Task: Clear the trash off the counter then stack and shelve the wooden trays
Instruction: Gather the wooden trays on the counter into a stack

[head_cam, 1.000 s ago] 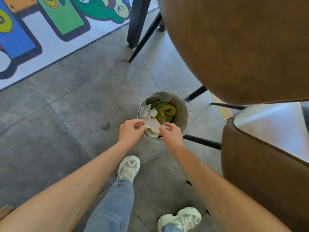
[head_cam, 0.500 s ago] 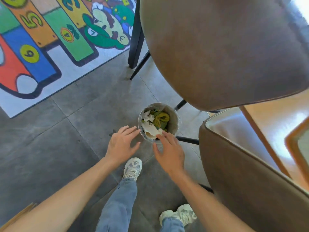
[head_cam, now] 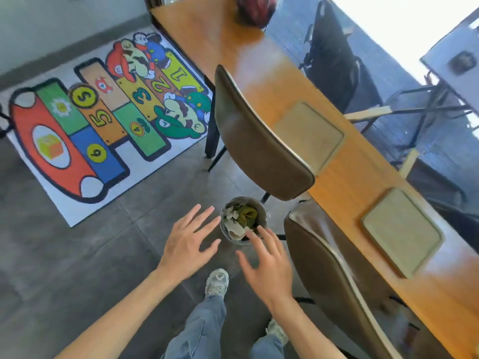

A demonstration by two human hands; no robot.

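A small round trash bin point(head_cam: 262, 219) stands on the grey floor, holding white paper and green scraps point(head_cam: 241, 219). My left hand point(head_cam: 188, 242) hovers just left of the bin, empty, with fingers spread. My right hand point(head_cam: 267, 268) is below and in front of the bin, also empty and spread. Two wooden trays lie apart on the long wooden counter point(head_cam: 259, 71): one point(head_cam: 311, 133) in the middle, behind a chair back, and a nearer one point(head_cam: 400, 231) to the right.
Two brown padded chairs point(head_cam: 259, 141) point(head_cam: 337, 275) stand along the counter's near side, next to the bin. A colourful numbered floor mat point(head_cam: 103, 120) lies to the left. A dark red object point(head_cam: 255, 9) sits at the counter's far end. My legs and shoes are below.
Both hands let go of the white paper at the bin's rim and drew back with fingers apart. My view rose, bringing the counter and both trays into sight.
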